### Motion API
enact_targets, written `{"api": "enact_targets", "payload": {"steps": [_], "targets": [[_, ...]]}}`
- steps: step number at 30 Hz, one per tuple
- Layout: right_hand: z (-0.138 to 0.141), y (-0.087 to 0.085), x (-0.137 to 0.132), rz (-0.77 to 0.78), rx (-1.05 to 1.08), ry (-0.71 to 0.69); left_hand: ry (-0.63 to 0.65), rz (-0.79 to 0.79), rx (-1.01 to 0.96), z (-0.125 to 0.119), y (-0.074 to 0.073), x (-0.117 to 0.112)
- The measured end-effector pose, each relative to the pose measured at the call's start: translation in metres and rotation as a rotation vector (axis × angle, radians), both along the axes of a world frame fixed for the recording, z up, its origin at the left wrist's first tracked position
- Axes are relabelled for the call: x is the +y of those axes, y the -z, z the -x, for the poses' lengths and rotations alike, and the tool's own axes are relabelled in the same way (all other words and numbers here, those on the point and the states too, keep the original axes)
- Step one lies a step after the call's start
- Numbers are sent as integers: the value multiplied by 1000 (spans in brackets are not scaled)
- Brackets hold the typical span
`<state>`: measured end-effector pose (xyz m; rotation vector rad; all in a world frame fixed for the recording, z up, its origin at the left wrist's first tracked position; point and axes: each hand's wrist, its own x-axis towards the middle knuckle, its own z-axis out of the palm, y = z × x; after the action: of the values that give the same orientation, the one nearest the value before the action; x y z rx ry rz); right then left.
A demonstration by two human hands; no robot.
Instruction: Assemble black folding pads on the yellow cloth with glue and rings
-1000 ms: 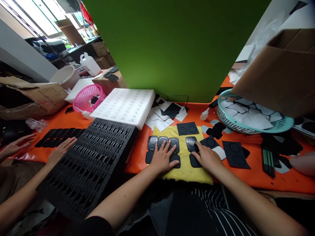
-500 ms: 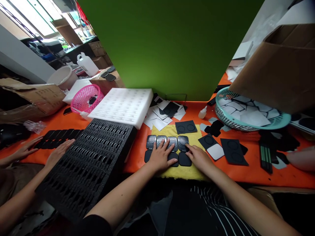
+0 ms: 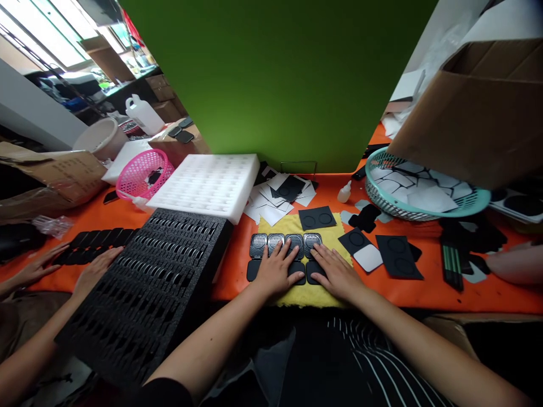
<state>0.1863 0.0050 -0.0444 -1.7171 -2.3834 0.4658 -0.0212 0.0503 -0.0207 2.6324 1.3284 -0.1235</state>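
Several hinged black compact cases [image 3: 258,245] lie unfolded side by side on a yellow cloth [image 3: 280,297], their upper halves showing a round, grid-patterned face and their lower halves plain black. My left hand [image 3: 275,272] rests flat with spread fingers across the middle cases, hiding parts of them. On the rightmost case [image 3: 312,242] lies my right hand [image 3: 336,272], its fingers stretched over the lower half and the hinge area. Neither hand grips anything. Behind the row, a black sheet with two ring outlines [image 3: 317,217] sits at the cloth's far edge.
A black foam rack [image 3: 148,288] and a white foam block [image 3: 206,183] stand left. Right are black sheets [image 3: 399,257], a small dropper bottle [image 3: 344,193] and a turquoise basket [image 3: 428,210]. A green panel [image 3: 280,85] rises behind. Co-worker's hands [image 3: 95,270] are far left.
My right hand has moved from pinching at the rightmost case's right edge to lying flat over it, fingers extended. My left hand stays spread on the middle cases. The view has shifted slightly.
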Motion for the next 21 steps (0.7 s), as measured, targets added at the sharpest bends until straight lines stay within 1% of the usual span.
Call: {"api": "enact_targets", "payload": {"steps": [3, 5, 6, 8, 10, 11, 13, 14, 16, 17, 18, 19, 21], "targets": [[-16, -22, -15, -55, 43, 85, -11, 11, 24, 0, -1, 1], [-39, -41, -34, -119, 95, 197, -18, -4, 44, -1, -1, 1], [-54, -51, -45, -151, 122, 281, -15, -12, 52, -2, 0, 2], [-91, -66, -73, -212, 149, 499, -5, -24, 67, -3, 0, 2], [-131, -75, -106, -300, 144, 716, 6, -38, 80, -5, 0, 2], [-152, -76, -123, -333, 127, 818, 11, -45, 85, -5, 1, 2], [-192, -74, -161, -328, 66, 1024, 17, -67, 89, -6, 2, 3], [-211, -70, -181, -277, 28, 1120, 20, -74, 87, -6, 2, 4], [-245, -58, -222, -93, -25, 1299, 15, -104, 64, -8, 1, 6], [-258, -50, -241, 23, -25, 1370, 23, -126, 42, -10, 0, 7], [-267, -41, -258, 147, -6, 1413, 28, -150, 14, -11, -2, 6], [-273, -31, -273, 221, 11, 1436, 35, -171, -19, -14, -5, 5], [-275, -11, -291, 303, 35, 1459, 44, -192, -85, -19, -10, 0]]}}
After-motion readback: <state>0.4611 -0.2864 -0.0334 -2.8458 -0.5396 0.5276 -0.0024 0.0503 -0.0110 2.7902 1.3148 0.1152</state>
